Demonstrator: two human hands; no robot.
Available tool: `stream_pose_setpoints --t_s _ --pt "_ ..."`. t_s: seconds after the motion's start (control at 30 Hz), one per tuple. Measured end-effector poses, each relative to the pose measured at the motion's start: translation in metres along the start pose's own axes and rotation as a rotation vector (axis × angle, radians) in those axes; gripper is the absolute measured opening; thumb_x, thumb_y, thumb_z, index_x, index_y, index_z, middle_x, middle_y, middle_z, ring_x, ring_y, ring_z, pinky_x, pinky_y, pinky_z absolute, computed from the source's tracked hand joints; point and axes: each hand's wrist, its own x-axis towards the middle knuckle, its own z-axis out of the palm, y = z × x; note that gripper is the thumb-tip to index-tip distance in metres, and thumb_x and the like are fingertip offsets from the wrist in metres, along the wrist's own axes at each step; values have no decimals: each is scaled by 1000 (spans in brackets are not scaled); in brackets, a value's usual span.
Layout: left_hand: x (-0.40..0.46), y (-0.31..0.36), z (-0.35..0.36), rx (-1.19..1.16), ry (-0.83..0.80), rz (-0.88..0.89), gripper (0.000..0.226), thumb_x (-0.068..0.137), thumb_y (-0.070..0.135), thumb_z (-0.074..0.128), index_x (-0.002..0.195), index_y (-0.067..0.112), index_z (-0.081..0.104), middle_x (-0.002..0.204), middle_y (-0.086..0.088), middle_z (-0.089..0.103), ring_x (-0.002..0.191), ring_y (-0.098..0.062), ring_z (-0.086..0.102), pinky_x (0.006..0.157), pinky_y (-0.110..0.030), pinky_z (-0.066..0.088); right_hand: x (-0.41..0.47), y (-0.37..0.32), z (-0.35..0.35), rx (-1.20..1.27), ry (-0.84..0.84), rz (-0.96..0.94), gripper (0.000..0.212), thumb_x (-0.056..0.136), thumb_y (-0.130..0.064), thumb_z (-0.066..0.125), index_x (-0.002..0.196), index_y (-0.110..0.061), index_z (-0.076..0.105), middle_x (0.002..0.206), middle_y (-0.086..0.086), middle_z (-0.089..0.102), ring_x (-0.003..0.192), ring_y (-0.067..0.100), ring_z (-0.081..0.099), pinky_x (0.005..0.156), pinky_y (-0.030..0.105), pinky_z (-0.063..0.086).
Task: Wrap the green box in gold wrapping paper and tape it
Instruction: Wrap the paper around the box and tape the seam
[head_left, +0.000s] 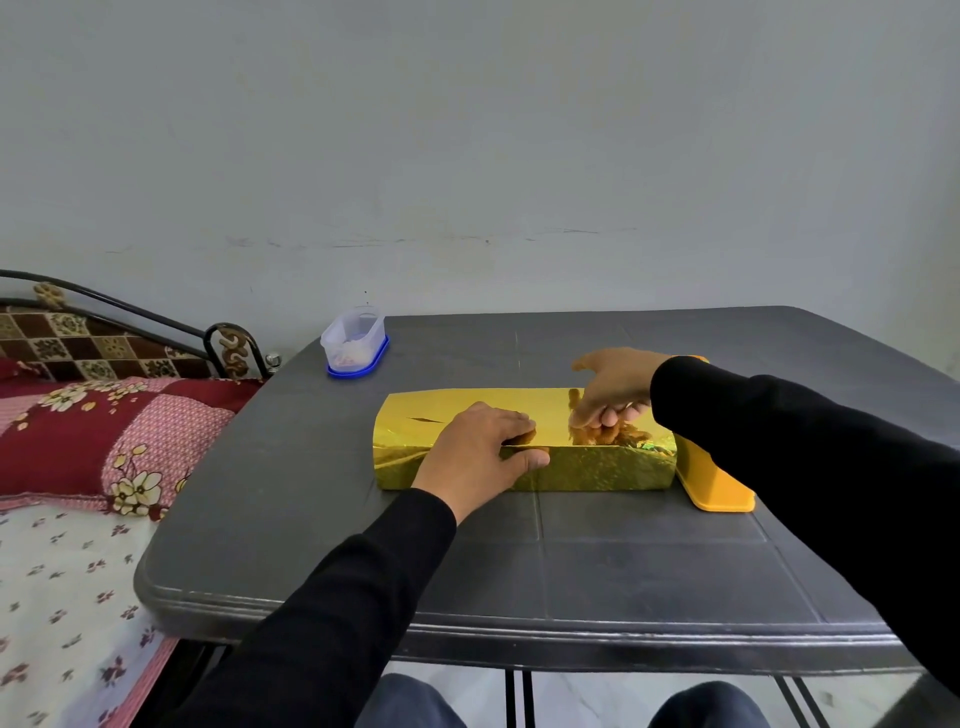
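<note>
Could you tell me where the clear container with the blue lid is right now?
The clear container stands at the table's far-left corner, beyond the gold-wrapped box.

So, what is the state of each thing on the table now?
Box: covered in gold paper, lying flat.
Left hand: pressing the paper at the front edge.
Right hand: fingers down on the top.
Clear tub: upside down on its blue lid.
Yellow object: partly hidden.

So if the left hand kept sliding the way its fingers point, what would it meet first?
Probably the right hand, pressing on the gold-wrapped box. The left hand points right along the box's front top edge; depth is unclear.
</note>
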Motion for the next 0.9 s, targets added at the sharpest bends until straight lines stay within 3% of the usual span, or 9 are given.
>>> stream_pose_setpoints --t_s 0.13,0.23,0.3,0.43,0.53,0.6,0.73,0.83,0.9 --pt "0 -1 0 -3 -13 -15 60 91 57 65 142 27 59 144 12 59 133 -9 47 111 -34 44 -2 7 -3 -81 81 88 96 80 -35 87 155 -7 35 75 6 67 60 15 54 56 24 45" --pt "0 0 0 -7 -22 -14 60 91 58 65 143 27 59 144 12 59 133 -8 47 111 -32 43 -3 9 -6 -209 126 157 88 81 -38 85 150 -3 43 117 13 69 101 27 65 92 35 54" --pt "0 0 0 -4 -24 -15 60 91 59 64 142 27 59 144 12 59 132 -8 47 111 -32 43 -2 3 -5 -282 214 123 82 82 -32 85 149 -6 45 139 14 60 122 33 59 103 40 51" --pt "-1 0 -1 6 -22 -23 61 91 60 64 142 27 60 143 12 59 132 -8 47 111 -31 43 1 -10 10 -284 232 30 52 86 -38 81 125 -7 67 123 7 67 117 27 61 100 38 51" --pt "-1 2 -3 4 -33 -23 60 91 58 65 142 28 59 143 12 59 132 -8 47 110 -31 43 -1 1 15 -290 209 96 44 86 -42 79 108 -6 68 109 5 70 102 24 63 93 36 53" --pt "-1 2 -3 -2 -31 -23 60 91 58 65 142 28 59 143 12 59 132 -8 47 110 -29 42 -7 11 8 -294 252 133 40 86 -38 81 108 -8 67 108 6 70 100 25 63 91 36 55" --pt "0 1 -6 -6 -51 -19 60 90 58 66 142 27 59 143 12 59 131 -8 47 108 -26 41 -33 23 -6 -220 395 114 20 83 -20 83 98 -16 70 99 3 71 87 19 65 75 32 55" --pt "3 5 -9 24 -46 0 63 88 59 69 141 27 59 142 13 57 132 -9 44 105 -23 35 -57 41 -13 -46 560 77 11 87 -27 78 90 -24 69 90 -2 68 77 13 61 63 26 48" --pt "5 14 -9 63 17 26 69 85 63 68 142 26 57 145 15 52 138 -9 36 109 -23 30 -70 61 -18 -47 678 100 7 90 -34 71 92 -28 69 98 -1 64 85 18 59 68 29 48"
